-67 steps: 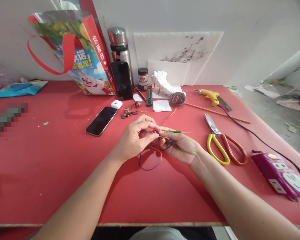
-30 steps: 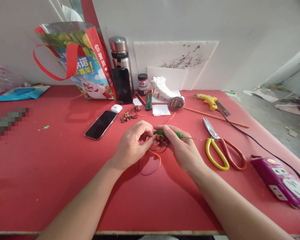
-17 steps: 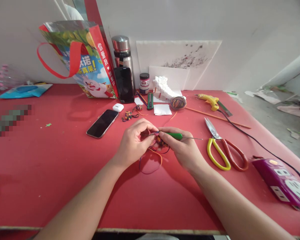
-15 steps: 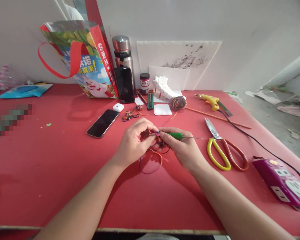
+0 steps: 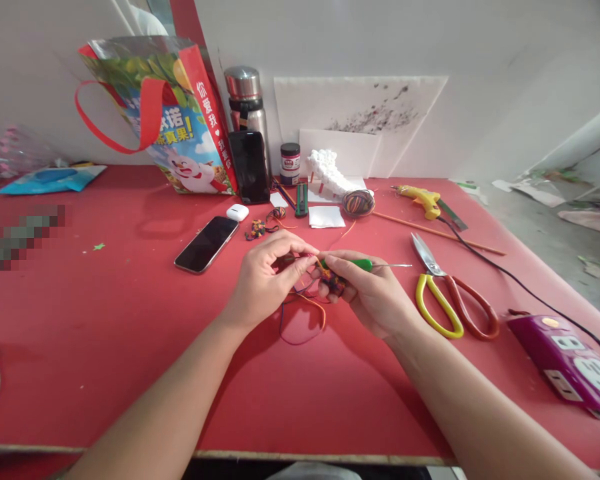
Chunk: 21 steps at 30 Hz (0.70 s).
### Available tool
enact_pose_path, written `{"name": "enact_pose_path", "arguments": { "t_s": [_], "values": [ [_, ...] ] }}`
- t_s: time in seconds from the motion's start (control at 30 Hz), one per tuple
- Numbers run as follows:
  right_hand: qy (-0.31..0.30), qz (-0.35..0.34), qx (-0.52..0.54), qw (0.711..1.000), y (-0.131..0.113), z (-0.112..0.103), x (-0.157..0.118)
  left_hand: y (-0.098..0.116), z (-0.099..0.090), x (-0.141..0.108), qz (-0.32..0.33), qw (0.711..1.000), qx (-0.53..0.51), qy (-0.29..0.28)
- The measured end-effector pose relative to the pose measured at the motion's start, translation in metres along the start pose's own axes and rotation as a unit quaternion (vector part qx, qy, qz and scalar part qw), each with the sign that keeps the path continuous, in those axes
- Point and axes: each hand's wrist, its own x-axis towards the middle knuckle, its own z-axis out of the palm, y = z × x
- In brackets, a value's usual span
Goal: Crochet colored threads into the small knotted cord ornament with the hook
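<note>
My left hand [image 5: 267, 273] is closed, thumb and forefinger pinching multicoloured yarn. Close against it, my right hand [image 5: 365, 283] grips a green-handled crochet hook [image 5: 363, 265] whose thin metal end points right. A small dark, multicoloured crocheted piece [image 5: 334, 283] lies under the right thumb, partly hidden by the fingers. Loose orange and purple yarn [image 5: 324, 320] loops down below both hands. The tip of the hook on the left side is hidden between the fingers.
A yarn ball [image 5: 358, 203], a finished-looking crocheted piece [image 5: 261, 229] and a phone [image 5: 207, 244] lie beyond the hands. Scissors [image 5: 440, 293], a yellow glue gun [image 5: 420, 199] and a purple power strip [image 5: 565, 360] are to the right. A bag [image 5: 195, 160] and steel flask [image 5: 243, 83] stand behind.
The crochet hook has shifted slightly right with my right hand. The crocheted piece has turned and shows more under the right thumb, and an orange strand now runs between the hands.
</note>
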Motion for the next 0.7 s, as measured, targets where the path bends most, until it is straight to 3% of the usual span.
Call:
{"name": "enact_pose_path", "arguments": {
  "t_s": [0.2, 0.33, 0.5, 0.6, 0.7],
  "values": [
    [-0.008, 0.015, 0.005, 1.000, -0.002, -0.001, -0.001, 0.003, -0.004, 0.004, 0.004, 1.000, 0.024, -0.006],
    [-0.039, 0.021, -0.015, 0.999, -0.005, -0.001, -0.002, 0.006, -0.005, 0.005, -0.085, 0.995, -0.047, -0.024],
    [-0.038, 0.030, -0.023, 0.999, -0.007, -0.003, -0.001, 0.003, -0.004, 0.005, -0.196, 0.960, -0.195, -0.051],
    [-0.025, 0.021, -0.024, 0.999, -0.003, -0.005, 0.001, 0.002, -0.003, 0.005, -0.177, 0.962, -0.203, -0.042],
    [-0.002, -0.023, -0.016, 1.000, 0.005, -0.005, 0.003, 0.004, -0.002, 0.004, -0.107, 0.987, -0.120, -0.024]
  ]
}}
